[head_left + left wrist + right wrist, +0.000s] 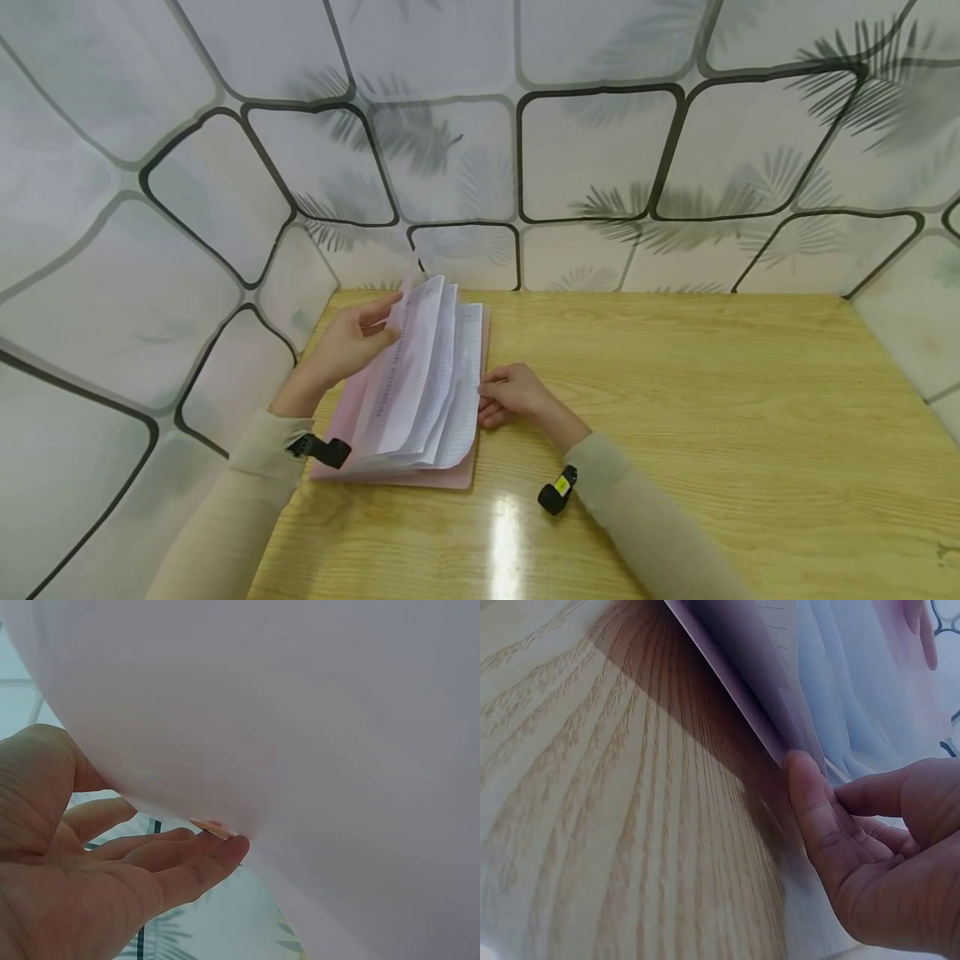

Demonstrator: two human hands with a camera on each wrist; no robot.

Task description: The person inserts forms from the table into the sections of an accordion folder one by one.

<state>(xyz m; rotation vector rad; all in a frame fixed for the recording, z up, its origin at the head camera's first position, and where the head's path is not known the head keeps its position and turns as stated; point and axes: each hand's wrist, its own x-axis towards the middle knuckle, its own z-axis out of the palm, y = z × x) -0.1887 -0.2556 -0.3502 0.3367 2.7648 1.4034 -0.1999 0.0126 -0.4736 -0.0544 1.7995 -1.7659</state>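
Fingers (pixel 180 859) pinch a page (pixel 300 735); only overhead shows the pink folder (pixel 408 477).

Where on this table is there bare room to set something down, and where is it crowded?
The wooden table is bare from the right hand across to the right wall, and along the near edge in front of the pink folder. The far left corner is crowded: the folder's raised pages, the left hand holding one, and the right hand at their edge.
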